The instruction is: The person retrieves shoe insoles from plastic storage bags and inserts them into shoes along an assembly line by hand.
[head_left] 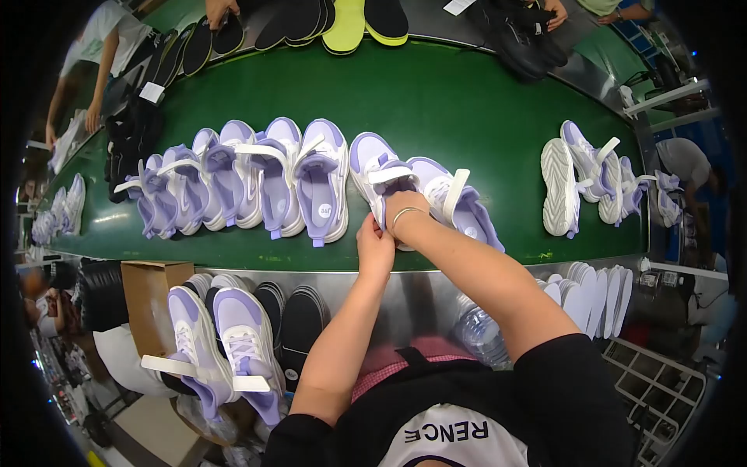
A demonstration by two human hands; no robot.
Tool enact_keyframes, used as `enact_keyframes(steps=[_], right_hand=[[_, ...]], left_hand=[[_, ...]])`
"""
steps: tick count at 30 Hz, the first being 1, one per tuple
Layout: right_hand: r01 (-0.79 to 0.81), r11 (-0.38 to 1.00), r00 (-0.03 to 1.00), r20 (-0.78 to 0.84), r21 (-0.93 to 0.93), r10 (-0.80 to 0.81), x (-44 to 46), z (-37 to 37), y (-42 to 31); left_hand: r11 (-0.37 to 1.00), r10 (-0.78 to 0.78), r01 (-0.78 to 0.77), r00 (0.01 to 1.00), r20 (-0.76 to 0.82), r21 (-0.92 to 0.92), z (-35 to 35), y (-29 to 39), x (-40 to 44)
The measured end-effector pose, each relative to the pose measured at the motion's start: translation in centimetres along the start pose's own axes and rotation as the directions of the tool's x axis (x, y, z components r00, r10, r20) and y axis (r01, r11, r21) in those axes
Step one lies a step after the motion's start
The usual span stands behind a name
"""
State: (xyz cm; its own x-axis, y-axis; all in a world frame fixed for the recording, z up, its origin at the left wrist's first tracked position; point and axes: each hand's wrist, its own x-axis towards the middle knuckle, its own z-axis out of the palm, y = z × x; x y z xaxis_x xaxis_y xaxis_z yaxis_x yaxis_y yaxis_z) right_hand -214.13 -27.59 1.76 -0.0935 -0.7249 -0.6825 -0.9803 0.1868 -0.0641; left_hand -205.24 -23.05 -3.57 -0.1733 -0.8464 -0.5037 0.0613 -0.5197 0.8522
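Note:
A lavender and white sneaker lies on the green table, toe pointing away from me. At its heel, my left hand is closed on the edge of the shoe. My right hand, with a bracelet at the wrist, reaches into the shoe's opening under the white strap; its fingers are hidden inside. Close on the right sits a matching sneaker, partly covered by my right forearm. To the left stands another lavender sneaker with a round size label on its insole.
A row of matching sneakers extends left on the green conveyor-like table. More sneakers lie at the right. Below the near edge are a sneaker pair, black insoles and white insoles. Across stand people with insoles and black shoes.

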Motion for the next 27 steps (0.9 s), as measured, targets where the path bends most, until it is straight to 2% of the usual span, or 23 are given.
enact_keyframes(steps=[2,4,5,7,8,10,11,12,13,15,17,19,20,21,23,24,25,26,27], right_hand=[[0.012,1.0,1.0,-0.008,-0.012,-0.013,0.1,0.1,0.5],[0.233,0.972,0.971,-0.042,-0.032,-0.234,-0.2,0.3,2.2],[0.233,0.972,0.971,-0.039,-0.04,-0.234,-1.2,-0.3,3.3],[0.374,0.898,0.913,-0.259,0.23,-0.314,-3.5,-1.7,5.7],[0.382,0.896,0.911,-0.256,0.226,-0.324,-3.7,-1.4,6.1],[0.588,0.805,0.784,-0.187,-0.079,-0.592,-4.2,-0.4,6.6],[0.539,0.819,0.838,0.032,-0.194,-0.544,-4.1,-0.2,5.5],[0.509,0.848,0.856,0.197,-0.149,-0.479,-4.0,-0.5,4.6],[0.456,0.88,0.881,0.207,-0.131,-0.426,-3.4,0.1,4.1],[0.409,0.887,0.901,0.252,-0.216,-0.355,-3.5,-0.4,2.4],[0.419,0.883,0.902,0.213,-0.213,-0.377,-3.1,0.3,2.5],[0.42,0.885,0.905,0.173,-0.201,-0.39,-4.0,0.2,2.7],[0.392,0.904,0.919,0.123,-0.171,-0.375,-4.3,0.4,2.8],[0.365,0.921,0.931,0.074,-0.133,-0.358,-4.6,0.8,3.1],[0.508,0.861,0.843,-0.196,-0.015,-0.5,-6.7,1.1,4.7],[0.58,0.815,0.773,-0.309,-0.012,-0.555,-7.9,0.7,5.8],[0.626,0.779,0.681,-0.509,0.034,-0.525,-9.1,0.6,7.5],[0.529,0.848,0.685,-0.604,0.026,-0.409,-10.0,0.5,9.5],[0.458,0.883,0.618,-0.752,0.107,-0.23,-11.3,0.4,11.3]], left_hand=[[0.999,-0.019,0.017,0.999,0.048,0.04,-0.1,-0.2,0.3],[0.981,0.091,-0.104,0.992,0.082,0.161,0.0,-0.5,0.5],[0.983,0.091,-0.102,0.993,0.079,0.154,0.0,-0.8,0.6],[0.944,0.15,-0.142,0.989,-0.007,0.298,0.0,-1.5,0.7],[0.945,0.151,-0.139,0.988,-0.018,0.296,-0.2,-2.0,0.8],[0.949,0.143,-0.135,0.99,-0.007,0.286,-0.1,-2.5,1.4],[0.945,0.161,-0.153,0.987,-0.005,0.289,-0.1,-2.2,1.4],[0.917,0.151,-0.142,0.989,0.004,0.372,-0.1,-1.9,1.1],[0.88,0.154,-0.142,0.988,0.011,0.453,-0.1,-1.3,1.0],[0.845,0.335,-0.29,0.942,-0.022,0.45,-0.7,-3.8,2.7],[0.886,0.265,-0.241,0.964,-0.005,0.397,-0.8,-2.2,2.2],[0.867,0.324,-0.296,0.946,-0.003,0.402,-0.9,-2.9,2.8],[0.85,0.334,-0.306,0.943,0.01,0.428,-0.5,-1.1,1.7],[0.889,0.207,-0.203,0.978,0.035,0.41,-0.2,0.7,0.6],[0.665,0.483,-0.307,0.872,-0.079,0.681,0.9,2.4,-1.5],[0.559,0.576,-0.395,0.818,0.002,0.728,1.0,3.3,-2.4],[0.292,0.809,-0.552,0.578,0.106,0.781,1.4,3.8,-2.6],[0.352,0.737,-0.589,0.654,0.173,0.728,1.9,4.1,-2.9],[0.42,0.647,-0.61,0.72,0.25,0.672,2.5,4.2,-3.4]])
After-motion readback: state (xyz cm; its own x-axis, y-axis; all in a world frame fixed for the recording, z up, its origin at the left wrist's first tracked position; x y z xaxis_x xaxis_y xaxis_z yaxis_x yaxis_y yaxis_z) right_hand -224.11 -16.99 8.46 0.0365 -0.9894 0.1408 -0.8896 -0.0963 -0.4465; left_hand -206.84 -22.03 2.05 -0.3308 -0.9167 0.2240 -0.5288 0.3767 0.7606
